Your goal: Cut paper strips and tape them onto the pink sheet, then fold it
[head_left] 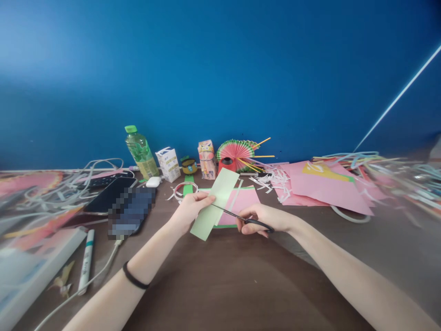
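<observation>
Left hand pinches green strip over pink sheet; right hand grips scissors, blades parted — floppy strip may skew cut.

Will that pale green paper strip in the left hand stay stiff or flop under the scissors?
Probably light and thin: the left hand holds the pale green paper strip with a pinch at one edge only. It looks fairly stiff for paper, running straight above and below the grip. The scissors in the right hand meet its edge, so it may twist there.
</observation>
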Action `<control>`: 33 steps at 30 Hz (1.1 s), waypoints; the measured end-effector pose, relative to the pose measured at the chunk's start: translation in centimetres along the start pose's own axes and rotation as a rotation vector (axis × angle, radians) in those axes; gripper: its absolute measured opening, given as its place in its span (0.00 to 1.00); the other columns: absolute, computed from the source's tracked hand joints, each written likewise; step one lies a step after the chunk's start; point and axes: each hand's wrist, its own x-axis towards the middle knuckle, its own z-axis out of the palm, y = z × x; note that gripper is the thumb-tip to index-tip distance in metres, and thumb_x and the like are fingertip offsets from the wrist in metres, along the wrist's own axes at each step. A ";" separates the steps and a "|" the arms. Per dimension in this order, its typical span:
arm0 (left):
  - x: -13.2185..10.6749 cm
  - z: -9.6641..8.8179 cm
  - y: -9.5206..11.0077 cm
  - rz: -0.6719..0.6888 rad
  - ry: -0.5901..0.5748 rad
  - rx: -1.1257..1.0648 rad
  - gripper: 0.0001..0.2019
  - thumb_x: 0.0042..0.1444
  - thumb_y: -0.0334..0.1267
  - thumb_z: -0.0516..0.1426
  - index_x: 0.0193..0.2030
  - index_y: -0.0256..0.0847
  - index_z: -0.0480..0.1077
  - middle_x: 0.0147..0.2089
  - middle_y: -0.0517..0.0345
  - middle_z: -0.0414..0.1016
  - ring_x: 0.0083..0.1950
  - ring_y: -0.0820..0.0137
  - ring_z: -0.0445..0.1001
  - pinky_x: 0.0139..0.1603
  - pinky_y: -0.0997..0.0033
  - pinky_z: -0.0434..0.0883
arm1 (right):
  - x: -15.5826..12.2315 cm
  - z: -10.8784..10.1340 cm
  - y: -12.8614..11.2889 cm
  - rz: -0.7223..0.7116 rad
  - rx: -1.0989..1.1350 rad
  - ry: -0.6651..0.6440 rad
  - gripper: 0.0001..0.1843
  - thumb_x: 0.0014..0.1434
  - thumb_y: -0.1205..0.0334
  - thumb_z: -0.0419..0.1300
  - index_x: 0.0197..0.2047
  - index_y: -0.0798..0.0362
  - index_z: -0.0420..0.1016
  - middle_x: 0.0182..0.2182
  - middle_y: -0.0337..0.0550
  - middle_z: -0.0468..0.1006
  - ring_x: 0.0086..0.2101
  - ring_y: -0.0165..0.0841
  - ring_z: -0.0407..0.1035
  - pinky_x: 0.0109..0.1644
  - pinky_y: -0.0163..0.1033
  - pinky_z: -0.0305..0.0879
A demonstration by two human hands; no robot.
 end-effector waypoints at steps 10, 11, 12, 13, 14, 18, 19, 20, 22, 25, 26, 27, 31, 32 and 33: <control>0.5 -0.5 -0.6 0.021 0.004 0.058 0.15 0.40 0.45 0.63 0.32 0.36 0.73 0.31 0.55 0.75 0.27 0.72 0.70 0.28 0.74 0.67 | 0.0 0.0 -0.1 0.024 0.014 0.004 0.19 0.51 0.50 0.62 0.35 0.60 0.68 0.25 0.37 0.65 0.15 0.18 0.56 0.16 0.24 0.54; 0.6 -0.6 -0.5 0.028 0.020 0.062 0.16 0.40 0.46 0.63 0.33 0.36 0.72 0.31 0.56 0.75 0.27 0.72 0.70 0.27 0.74 0.67 | -0.1 -0.1 -0.1 0.029 0.013 0.009 0.19 0.51 0.50 0.62 0.35 0.60 0.68 0.25 0.37 0.65 0.14 0.18 0.57 0.16 0.24 0.54; 0.7 -0.8 -0.5 0.036 0.043 0.067 0.17 0.40 0.47 0.63 0.33 0.36 0.72 0.31 0.56 0.74 0.27 0.73 0.70 0.27 0.74 0.67 | -0.2 -0.3 -0.1 0.033 0.009 0.018 0.19 0.51 0.51 0.62 0.35 0.60 0.68 0.25 0.37 0.65 0.14 0.18 0.57 0.16 0.24 0.54; 0.9 -1.1 -0.4 0.046 0.072 0.073 0.17 0.39 0.47 0.63 0.33 0.36 0.72 0.30 0.56 0.74 0.27 0.73 0.70 0.27 0.75 0.67 | -0.3 -0.4 -0.1 0.034 0.002 0.028 0.19 0.51 0.50 0.62 0.35 0.60 0.68 0.25 0.37 0.65 0.14 0.18 0.57 0.16 0.25 0.54; 1.1 -1.4 -0.4 0.061 0.108 0.088 0.18 0.39 0.48 0.62 0.32 0.36 0.71 0.30 0.56 0.74 0.27 0.72 0.70 0.27 0.75 0.66 | -0.5 -0.6 -0.1 0.032 -0.005 0.039 0.19 0.51 0.50 0.61 0.35 0.60 0.68 0.25 0.37 0.65 0.14 0.18 0.57 0.16 0.25 0.54; 1.9 -3.6 0.0 0.162 0.270 0.391 0.19 0.43 0.51 0.56 0.33 0.35 0.70 0.33 0.55 0.74 0.32 0.69 0.71 0.30 0.73 0.67 | -0.8 -1.6 0.5 0.044 -0.011 0.088 0.21 0.52 0.48 0.60 0.35 0.60 0.68 0.25 0.37 0.64 0.15 0.18 0.57 0.16 0.25 0.52; 2.0 -4.3 0.1 0.166 0.294 0.461 0.18 0.43 0.49 0.55 0.33 0.35 0.71 0.34 0.54 0.74 0.33 0.67 0.72 0.31 0.73 0.67 | -0.8 -1.7 0.8 0.054 -0.018 0.094 0.21 0.52 0.47 0.60 0.35 0.60 0.68 0.25 0.37 0.64 0.15 0.18 0.57 0.16 0.25 0.52; 2.2 -5.0 0.2 0.162 0.305 0.514 0.16 0.43 0.46 0.55 0.32 0.34 0.71 0.34 0.53 0.75 0.34 0.66 0.72 0.32 0.73 0.67 | -0.8 -1.8 1.0 0.063 -0.030 0.095 0.22 0.52 0.46 0.60 0.35 0.60 0.68 0.25 0.37 0.64 0.14 0.18 0.57 0.16 0.25 0.52; 2.5 -6.2 0.3 0.154 0.332 0.614 0.13 0.43 0.41 0.55 0.33 0.34 0.71 0.36 0.53 0.75 0.36 0.65 0.72 0.33 0.73 0.66 | -0.6 -1.8 1.3 0.081 -0.071 0.073 0.23 0.52 0.45 0.59 0.35 0.59 0.69 0.24 0.37 0.65 0.15 0.19 0.56 0.17 0.27 0.53; 2.8 -7.4 0.3 0.147 0.401 0.788 0.15 0.42 0.35 0.54 0.39 0.36 0.71 0.41 0.53 0.75 0.40 0.63 0.72 0.38 0.72 0.65 | -0.2 -1.3 1.3 0.070 -0.200 0.055 0.22 0.51 0.45 0.60 0.35 0.58 0.70 0.24 0.36 0.66 0.18 0.21 0.57 0.22 0.28 0.55; 2.9 -7.5 0.2 0.144 0.423 0.844 0.16 0.43 0.33 0.54 0.41 0.37 0.70 0.42 0.52 0.74 0.42 0.63 0.71 0.39 0.72 0.65 | -0.1 -1.1 1.2 0.047 -0.266 0.072 0.22 0.51 0.45 0.60 0.35 0.58 0.70 0.25 0.37 0.66 0.20 0.23 0.58 0.24 0.29 0.57; 2.9 -7.7 0.2 0.138 0.439 0.895 0.17 0.43 0.32 0.53 0.43 0.38 0.70 0.44 0.52 0.74 0.43 0.62 0.71 0.41 0.72 0.64 | 0.0 -0.8 1.1 0.018 -0.336 0.101 0.21 0.50 0.46 0.61 0.35 0.57 0.70 0.26 0.37 0.67 0.23 0.25 0.60 0.27 0.30 0.58; 2.9 -7.9 0.0 0.104 0.465 1.049 0.22 0.46 0.33 0.52 0.50 0.41 0.65 0.45 0.52 0.73 0.44 0.63 0.71 0.41 0.72 0.65 | 0.1 -0.1 0.7 -0.071 -0.580 0.290 0.20 0.50 0.48 0.62 0.41 0.54 0.71 0.36 0.43 0.69 0.34 0.32 0.65 0.38 0.34 0.60; 2.9 -8.1 0.0 0.095 0.472 1.081 0.22 0.46 0.33 0.52 0.52 0.41 0.64 0.45 0.52 0.73 0.45 0.62 0.71 0.41 0.71 0.65 | 0.1 -0.1 0.8 -0.071 -0.628 0.351 0.20 0.50 0.50 0.62 0.42 0.54 0.71 0.38 0.44 0.69 0.36 0.33 0.65 0.40 0.35 0.60; 2.9 -8.2 0.0 0.085 0.479 1.111 0.22 0.47 0.34 0.52 0.52 0.41 0.63 0.46 0.51 0.72 0.46 0.61 0.71 0.42 0.71 0.65 | 0.1 -0.3 0.9 -0.057 -0.673 0.417 0.19 0.50 0.51 0.63 0.42 0.53 0.72 0.39 0.44 0.68 0.37 0.34 0.65 0.41 0.36 0.60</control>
